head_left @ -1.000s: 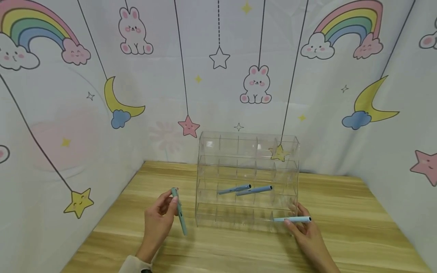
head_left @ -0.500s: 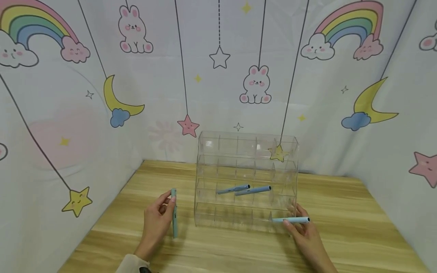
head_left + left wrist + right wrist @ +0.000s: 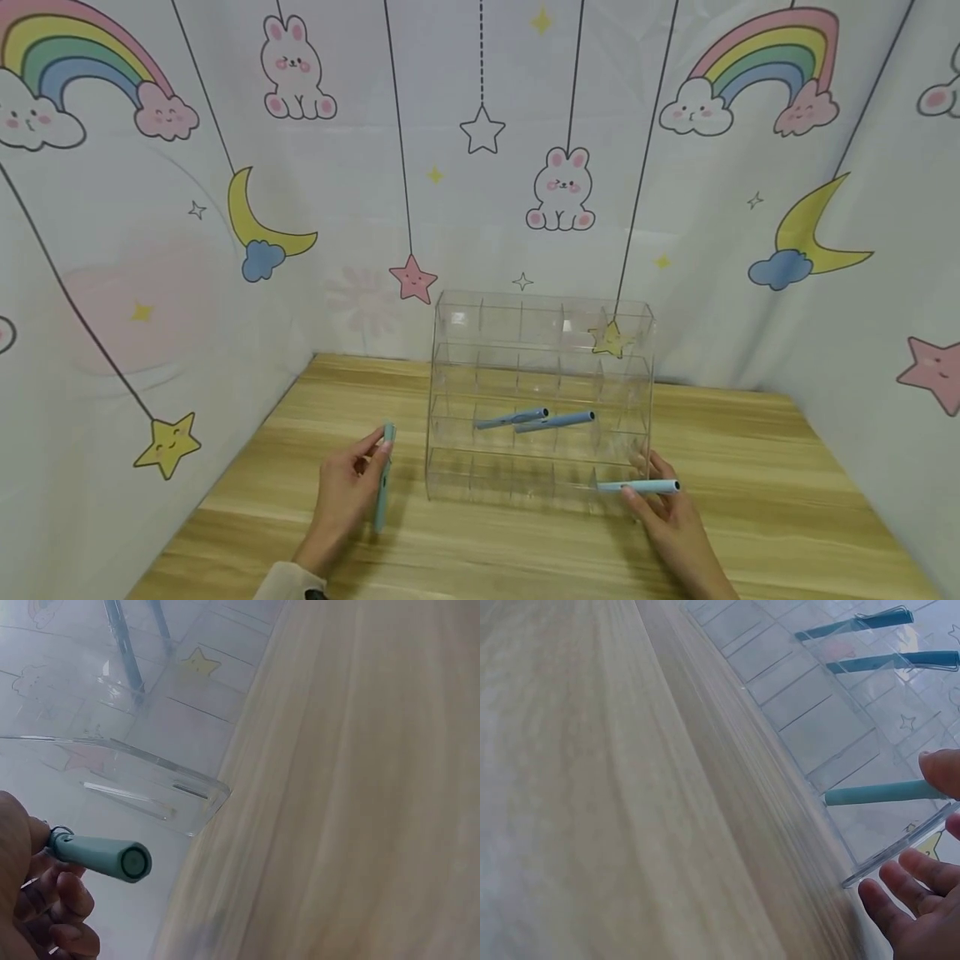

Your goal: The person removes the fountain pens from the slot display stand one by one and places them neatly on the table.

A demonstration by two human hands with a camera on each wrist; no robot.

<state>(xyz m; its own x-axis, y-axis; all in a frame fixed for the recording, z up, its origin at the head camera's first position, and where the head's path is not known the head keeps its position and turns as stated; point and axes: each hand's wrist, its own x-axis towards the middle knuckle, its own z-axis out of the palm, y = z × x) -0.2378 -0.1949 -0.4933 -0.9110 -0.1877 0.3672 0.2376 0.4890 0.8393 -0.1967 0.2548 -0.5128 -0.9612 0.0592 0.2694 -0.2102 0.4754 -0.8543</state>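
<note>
Left fingers pinch one green pen (one rack, three blue pens).

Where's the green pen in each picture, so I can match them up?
Head: the green pen is low, left of centre, in the left hand.
Left wrist: green pen lower left, one end toward camera.
Right wrist: not in it.
Landmark in all three: the clear rack.

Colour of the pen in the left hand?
The pen is a muted bluish green; clearest in the left wrist view.
</note>
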